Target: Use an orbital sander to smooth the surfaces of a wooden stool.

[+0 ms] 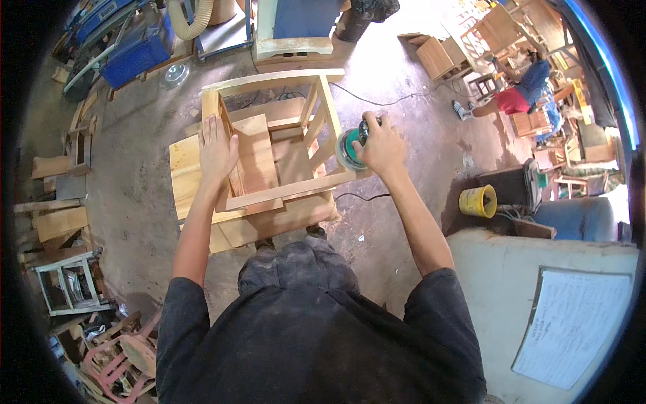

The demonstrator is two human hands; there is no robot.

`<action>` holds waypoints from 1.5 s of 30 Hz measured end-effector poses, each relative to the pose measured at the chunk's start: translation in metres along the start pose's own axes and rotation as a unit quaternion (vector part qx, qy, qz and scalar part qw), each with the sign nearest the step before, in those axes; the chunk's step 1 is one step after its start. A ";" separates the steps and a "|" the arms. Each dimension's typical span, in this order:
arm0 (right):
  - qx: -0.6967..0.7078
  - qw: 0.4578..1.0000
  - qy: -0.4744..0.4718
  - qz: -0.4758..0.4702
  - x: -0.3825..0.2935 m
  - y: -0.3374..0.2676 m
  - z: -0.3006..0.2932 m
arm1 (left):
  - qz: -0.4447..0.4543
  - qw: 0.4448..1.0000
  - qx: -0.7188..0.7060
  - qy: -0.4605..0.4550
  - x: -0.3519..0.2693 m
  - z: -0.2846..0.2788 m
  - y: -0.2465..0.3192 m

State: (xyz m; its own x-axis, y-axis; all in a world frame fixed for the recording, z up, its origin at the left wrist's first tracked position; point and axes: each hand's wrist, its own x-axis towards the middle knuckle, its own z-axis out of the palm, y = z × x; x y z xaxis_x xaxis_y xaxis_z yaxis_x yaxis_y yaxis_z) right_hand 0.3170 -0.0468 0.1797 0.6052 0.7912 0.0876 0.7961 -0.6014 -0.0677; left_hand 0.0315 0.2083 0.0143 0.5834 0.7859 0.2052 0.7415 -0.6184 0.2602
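A pale wooden furniture frame (290, 192), with slats on its right side, lies across a low stand of wooden boards (275, 222) before me. My left hand (218, 150) rests flat on the frame's left end rail, fingers a little apart and holding nothing. My right hand (386, 146) grips a green and black handheld power sander (352, 149). The sander's round pad is against the frame's right end, near the front corner. My palm and fingers hide part of its body. Beneath the open frame, a flat wooden board (252, 151) shows.
A black cord (363, 195) runs along the concrete floor on the right. Another person (525, 91) works among furniture at the far right. A yellow bucket (477, 201) stands beside a blue barrel (575, 219). Wood offcuts (61, 223) line the left; a blue machine (136, 55) stands behind.
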 end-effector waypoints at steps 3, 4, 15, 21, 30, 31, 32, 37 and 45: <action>0.012 1.000 -0.009 -0.009 0.012 -0.002 -0.001 | -0.004 1.000 -0.006 0.004 0.003 0.007 0.001; 0.016 1.000 0.000 -0.022 0.017 -0.003 0.001 | -0.005 1.000 -0.003 0.003 0.007 0.012 -0.004; 0.016 0.999 0.014 -0.035 0.074 -0.003 0.015 | -0.032 0.996 -0.044 0.067 0.050 0.015 -0.017; 0.035 0.998 0.006 -0.054 0.102 -0.013 0.017 | -0.045 0.994 -0.060 0.075 0.051 0.012 -0.013; -0.015 0.999 -0.012 -0.046 0.137 -0.016 0.022 | -0.058 0.993 -0.077 0.070 0.051 0.008 -0.014; -0.012 0.999 -0.014 -0.051 0.140 -0.015 0.023 | -0.063 0.993 -0.073 0.071 0.051 0.009 -0.013; -0.017 0.998 -0.010 -0.052 0.143 -0.014 0.023 | -0.064 0.994 -0.066 0.065 0.052 0.009 -0.013; 0.001 0.997 0.005 -0.074 0.156 -0.022 0.027 | -0.071 0.993 -0.073 0.065 0.053 0.009 -0.014; -0.010 0.997 0.000 -0.073 0.185 -0.030 0.029 | -0.075 0.989 -0.108 0.072 0.055 0.010 -0.018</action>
State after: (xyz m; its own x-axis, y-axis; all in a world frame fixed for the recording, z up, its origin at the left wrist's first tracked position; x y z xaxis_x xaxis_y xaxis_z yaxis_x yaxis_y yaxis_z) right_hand 0.4050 0.1214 0.1691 0.4827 0.8705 0.0958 0.8756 -0.4817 -0.0350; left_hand 0.0538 0.2626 0.0113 0.4066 0.8704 0.2778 0.7190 -0.4924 0.4905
